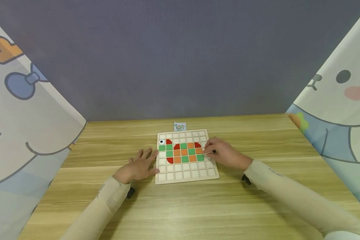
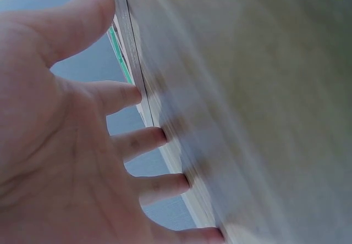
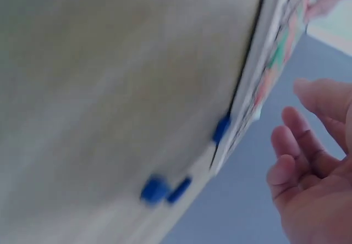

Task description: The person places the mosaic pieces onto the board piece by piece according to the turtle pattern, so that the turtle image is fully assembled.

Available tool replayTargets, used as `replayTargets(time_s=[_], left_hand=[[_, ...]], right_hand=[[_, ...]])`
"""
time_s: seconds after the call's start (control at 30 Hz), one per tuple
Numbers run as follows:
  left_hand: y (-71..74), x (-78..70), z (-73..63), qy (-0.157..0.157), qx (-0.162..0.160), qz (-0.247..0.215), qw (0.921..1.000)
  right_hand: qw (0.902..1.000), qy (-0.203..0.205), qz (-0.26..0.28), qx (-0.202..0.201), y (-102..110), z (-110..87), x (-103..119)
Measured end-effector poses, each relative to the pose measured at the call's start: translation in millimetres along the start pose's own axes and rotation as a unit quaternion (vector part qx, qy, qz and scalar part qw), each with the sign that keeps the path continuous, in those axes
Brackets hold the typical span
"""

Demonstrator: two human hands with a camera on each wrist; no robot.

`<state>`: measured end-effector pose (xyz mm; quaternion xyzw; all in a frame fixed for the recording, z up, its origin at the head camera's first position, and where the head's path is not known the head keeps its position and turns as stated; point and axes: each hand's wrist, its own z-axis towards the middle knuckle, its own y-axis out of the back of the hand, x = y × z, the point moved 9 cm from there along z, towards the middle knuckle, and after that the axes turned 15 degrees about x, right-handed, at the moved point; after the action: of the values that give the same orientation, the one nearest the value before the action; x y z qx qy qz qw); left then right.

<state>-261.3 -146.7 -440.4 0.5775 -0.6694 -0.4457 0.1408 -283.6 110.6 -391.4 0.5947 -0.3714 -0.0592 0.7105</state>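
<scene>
A square wooden grid board (image 1: 187, 175) lies on the table, with red, green and orange tiles (image 1: 184, 152) and a white eye tile (image 1: 162, 142) set in it. My left hand (image 1: 139, 167) lies spread at the board's left edge, its fingers straight and apart, holding nothing. Over the right edge is my right hand (image 1: 225, 153), thumb and fingers bent, tips beside the rightmost orange tile (image 1: 199, 151). Whether a tile is between those tips is hidden. In the right wrist view, a blue piece (image 3: 221, 128) touches or nearly touches the board's edge.
A small picture card (image 1: 180, 126) lies behind the board. Two more blue pieces (image 3: 155, 189) lie on the wooden table (image 1: 180, 206) in the right wrist view. A dark grey panel (image 1: 183, 66) stands behind the table, with cartoon-printed walls (image 1: 333, 100) at both sides.
</scene>
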Motion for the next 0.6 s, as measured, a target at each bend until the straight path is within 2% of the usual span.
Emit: replayTargets(time_s=[0.1, 0.23, 0.3, 0.47, 0.6], left_hand=[[-0.1, 0.0, 0.0, 0.0, 0.0, 0.004, 1.0], [0.9, 0.4, -0.6, 0.0, -0.001, 0.004, 1.0], [1.4, 0.6, -1.1, 0.0, -0.001, 0.003, 1.0], [1.3, 1.3, -2.6, -0.001, 0.0, -0.003, 1.0], [0.0, 0.4, -2.2, -0.004, 0.001, -0.005, 1.0]], right_hand=[[0.9991, -0.04, 0.001, -0.016, 12, -9.6, -19], [0.9962, -0.087, -0.001, 0.008, 14, -21.2, -45], [0.996, -0.086, -0.007, 0.026, 11, -24.3, -51], [0.9978, -0.045, -0.004, 0.048, 6, -21.8, -48], [0.9968, -0.055, 0.001, 0.058, 7, -20.0, -49]])
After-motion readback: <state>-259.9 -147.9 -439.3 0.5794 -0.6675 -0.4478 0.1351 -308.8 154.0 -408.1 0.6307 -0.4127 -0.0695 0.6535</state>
